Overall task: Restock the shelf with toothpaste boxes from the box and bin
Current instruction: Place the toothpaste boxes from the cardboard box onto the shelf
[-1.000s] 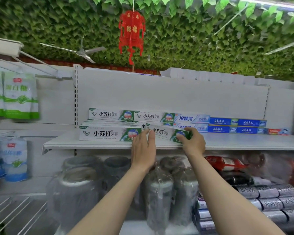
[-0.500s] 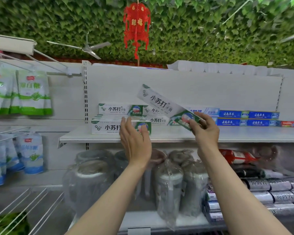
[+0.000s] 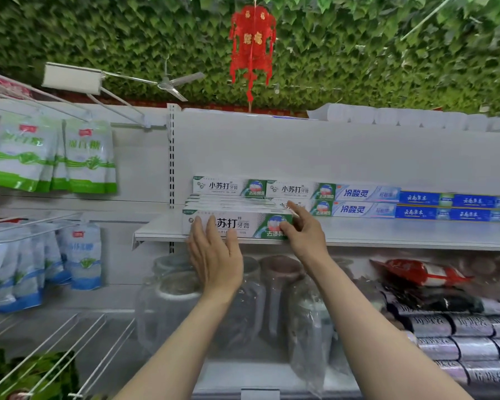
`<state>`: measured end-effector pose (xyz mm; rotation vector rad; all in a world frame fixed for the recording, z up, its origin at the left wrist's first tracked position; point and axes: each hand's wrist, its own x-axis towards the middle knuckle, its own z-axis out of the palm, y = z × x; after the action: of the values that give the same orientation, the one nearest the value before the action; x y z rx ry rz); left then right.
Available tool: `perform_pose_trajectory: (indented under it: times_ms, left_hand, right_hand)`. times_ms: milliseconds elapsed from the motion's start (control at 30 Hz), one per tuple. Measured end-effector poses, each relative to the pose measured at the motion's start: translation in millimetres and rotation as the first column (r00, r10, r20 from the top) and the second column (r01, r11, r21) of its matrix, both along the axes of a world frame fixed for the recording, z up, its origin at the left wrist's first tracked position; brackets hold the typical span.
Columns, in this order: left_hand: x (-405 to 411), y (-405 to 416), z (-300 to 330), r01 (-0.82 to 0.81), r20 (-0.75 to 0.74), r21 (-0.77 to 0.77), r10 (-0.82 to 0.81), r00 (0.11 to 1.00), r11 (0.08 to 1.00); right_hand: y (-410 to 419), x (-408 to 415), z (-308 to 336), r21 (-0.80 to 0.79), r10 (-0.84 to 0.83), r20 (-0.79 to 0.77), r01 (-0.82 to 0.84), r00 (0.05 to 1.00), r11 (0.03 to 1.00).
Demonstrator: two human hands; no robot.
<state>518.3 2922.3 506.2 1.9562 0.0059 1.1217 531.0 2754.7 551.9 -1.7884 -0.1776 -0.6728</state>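
White shelf (image 3: pixel 387 233) under a leafy ceiling carries rows of toothpaste boxes. At its front left edge lies the green-and-white toothpaste box (image 3: pixel 237 223); the left hand (image 3: pixel 214 255) rests straight fingers flat on its face, while the right hand (image 3: pixel 302 233) grips its right end, thumb in front.

red paper lantern (image 3: pixel 252 44) hangs from leafy green ceiling (image 3: pixel 358 47), ceiling fan (image 3: pixel 168 83) left of it. green-white pouches (image 3: pixel 55 157) hang far left, blue ones (image 3: pixel 81 258) below. plastic-wrapped jars (image 3: pixel 179 298) on lower shelf, silver rolls (image 3: pixel 459 339) lower right.
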Motion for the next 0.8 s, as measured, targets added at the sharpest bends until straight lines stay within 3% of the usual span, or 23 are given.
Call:
perform_pose_trajectory:
  times_ms: [367,800]
  left_hand:
    - [9.9,-1.0,0.5,-0.026,0.014,0.037,0.026,1.000,0.999]
    - [19.3,7.1,-5.1,-0.036,0.018,0.079,0.035,0.999,0.996]
  right_hand:
    - [21.6,-17.4,23.6,-0.186,-0.001,-0.167,-0.031,0.986,0.982]
    - [30.8,4.0,31.6,-0.176,-0.039,-0.209,0.002,0.977,0.984]
